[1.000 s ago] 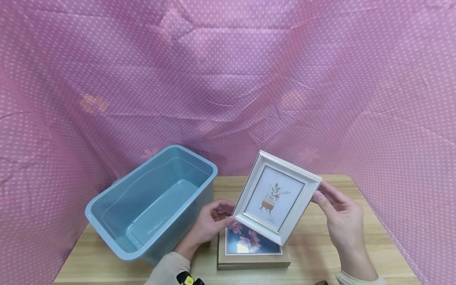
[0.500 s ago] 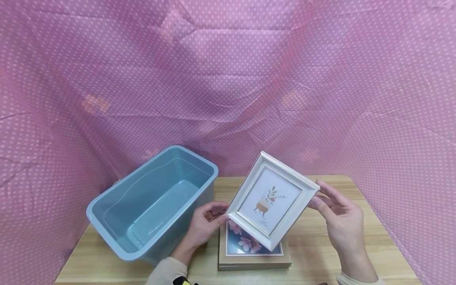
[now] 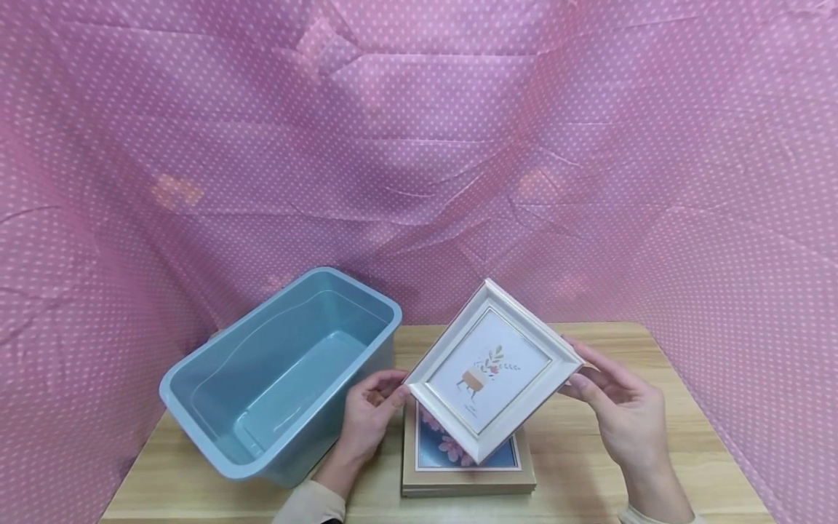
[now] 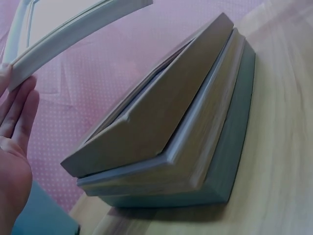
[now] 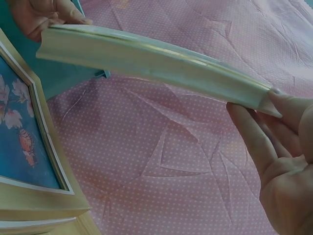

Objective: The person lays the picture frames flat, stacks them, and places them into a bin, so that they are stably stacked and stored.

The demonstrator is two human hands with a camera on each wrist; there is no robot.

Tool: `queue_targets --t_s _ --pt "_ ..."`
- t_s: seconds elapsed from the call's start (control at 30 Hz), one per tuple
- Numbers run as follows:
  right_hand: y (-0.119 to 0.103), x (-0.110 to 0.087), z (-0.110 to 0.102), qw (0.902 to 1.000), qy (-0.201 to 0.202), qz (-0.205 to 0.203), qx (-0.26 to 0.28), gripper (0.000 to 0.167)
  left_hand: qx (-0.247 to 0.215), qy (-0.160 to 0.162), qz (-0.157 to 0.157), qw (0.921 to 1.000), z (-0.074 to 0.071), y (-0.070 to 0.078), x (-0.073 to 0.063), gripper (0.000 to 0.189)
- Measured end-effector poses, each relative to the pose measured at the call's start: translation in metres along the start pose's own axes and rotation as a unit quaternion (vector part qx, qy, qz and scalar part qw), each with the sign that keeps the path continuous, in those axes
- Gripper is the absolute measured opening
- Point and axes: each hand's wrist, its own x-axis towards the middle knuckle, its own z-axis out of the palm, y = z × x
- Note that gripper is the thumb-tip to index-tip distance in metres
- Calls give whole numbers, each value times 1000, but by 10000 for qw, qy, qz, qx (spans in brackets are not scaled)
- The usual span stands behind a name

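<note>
A white picture frame [image 3: 452, 351] with a potted-plant print is held tilted in the air, its corners pointing up, down and to the sides. My left hand [image 3: 368, 416] pinches its left corner between thumb and fingers. At the opposite corner my right hand [image 3: 625, 415] grips it, thumb in front and fingers behind, as the right wrist view also shows. Below it lies a stack of picture frames [image 4: 146, 132]; the top one, a tan frame [image 3: 468, 478] with pink blossoms on blue, is partly covered by the white one.
A blue-grey plastic bin [image 3: 278, 295] stands on the left of the wooden table [image 3: 681, 437], close to my left forearm; its inside floor shows. Pink dotted cloth [image 3: 419, 145] hangs behind and at both sides.
The white frame has turned clockwise and shifted slightly left, its lower corner swinging left over the stack. Both hands have moved a little left with it, still holding it.
</note>
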Motion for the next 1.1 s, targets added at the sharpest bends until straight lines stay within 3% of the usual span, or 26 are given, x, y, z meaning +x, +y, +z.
queue_targets --t_s 0.13,0.33,0.73,0.93,1.1 --pt "0 -2 -1 10000 -68 3 1 46 -141 408 -55 9991 5 1 -1 28" --pt "0 -6 -1 9999 23 95 -132 45 -291 691 -152 9971 7 1 -1 28" --pt "8 -15 -6 9978 -263 -602 68 41 -221 1066 -329 9935 10 6 -2 29" --pt "5 -21 -4 9982 -38 -521 -292 42 -269 1206 -195 9921 11 7 -3 28" --pt "4 -27 -4 9979 -66 -583 -260 42 -289 1268 61 9915 12 6 -4 28"
